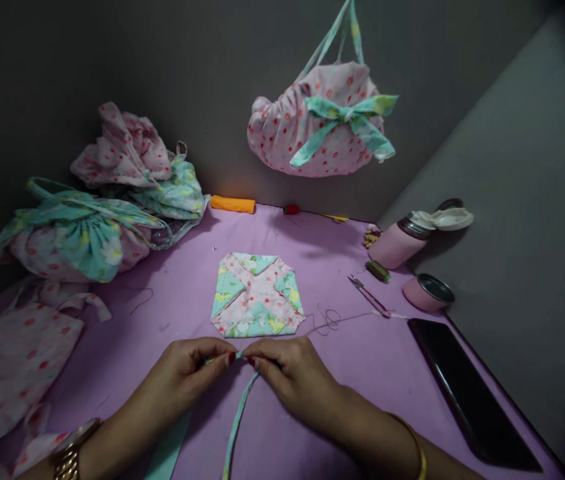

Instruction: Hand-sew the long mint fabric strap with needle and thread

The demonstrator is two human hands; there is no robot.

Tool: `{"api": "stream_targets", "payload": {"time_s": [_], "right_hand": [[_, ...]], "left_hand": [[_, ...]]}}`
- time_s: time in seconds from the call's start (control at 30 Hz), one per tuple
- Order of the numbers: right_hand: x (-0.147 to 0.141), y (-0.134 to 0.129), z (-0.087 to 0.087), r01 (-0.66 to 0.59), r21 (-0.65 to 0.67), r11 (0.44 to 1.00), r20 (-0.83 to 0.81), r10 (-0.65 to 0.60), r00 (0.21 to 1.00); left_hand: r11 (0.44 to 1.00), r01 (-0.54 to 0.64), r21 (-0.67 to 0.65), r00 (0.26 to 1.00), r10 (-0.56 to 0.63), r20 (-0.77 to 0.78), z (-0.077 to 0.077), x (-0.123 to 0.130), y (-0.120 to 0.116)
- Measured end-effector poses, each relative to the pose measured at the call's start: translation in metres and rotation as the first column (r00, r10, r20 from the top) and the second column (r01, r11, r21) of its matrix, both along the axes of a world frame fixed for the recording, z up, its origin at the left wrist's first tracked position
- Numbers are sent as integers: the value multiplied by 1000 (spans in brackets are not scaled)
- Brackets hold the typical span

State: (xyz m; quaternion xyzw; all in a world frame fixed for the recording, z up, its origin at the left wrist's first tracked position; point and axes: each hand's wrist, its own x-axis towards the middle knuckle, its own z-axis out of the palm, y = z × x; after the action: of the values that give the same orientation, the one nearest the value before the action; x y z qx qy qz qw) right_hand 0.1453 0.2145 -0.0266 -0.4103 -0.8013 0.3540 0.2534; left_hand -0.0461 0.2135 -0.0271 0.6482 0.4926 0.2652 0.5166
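A narrow mint-green fabric strip (pixel 235 427) runs up from the bottom edge to my fingertips. My left hand (pixel 189 367) pinches it between thumb and forefinger. Close beside it, the fingertips of my right hand (pixel 289 370) pinch the same strip, with a short bit showing between the two hands. Just beyond my hands, a flat patchwork piece (pixel 258 297) of pink dotted and green floral cloth lies on the purple cloth (pixel 342 373).
Fabric bags (pixel 87 233) are piled at left; a pink bag (pixel 322 127) hangs at the back. At right are a pink bottle (pixel 397 243), its cup (pixel 425 293), thread snips (pixel 369 295), a green spool (pixel 377 271) and a black case (pixel 472 393).
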Motion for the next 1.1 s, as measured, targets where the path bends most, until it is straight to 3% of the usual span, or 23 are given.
{"api": "stream_targets", "payload": {"time_s": [0.4,0.77,1.1], "right_hand": [[-1,-2,-3,18,1,1000,82,-18,997],[-3,-3,-6,13,61,998,126,-21,992],[-9,-7,-5,71,-13,997,112,-69,991]], "left_hand": [[988,84,128,987,-65,-145,-2,-2,-2],[985,39,169,975,0,-222,2,1,-5],[948,116,297,934,-3,-357,1,1,-10]]}}
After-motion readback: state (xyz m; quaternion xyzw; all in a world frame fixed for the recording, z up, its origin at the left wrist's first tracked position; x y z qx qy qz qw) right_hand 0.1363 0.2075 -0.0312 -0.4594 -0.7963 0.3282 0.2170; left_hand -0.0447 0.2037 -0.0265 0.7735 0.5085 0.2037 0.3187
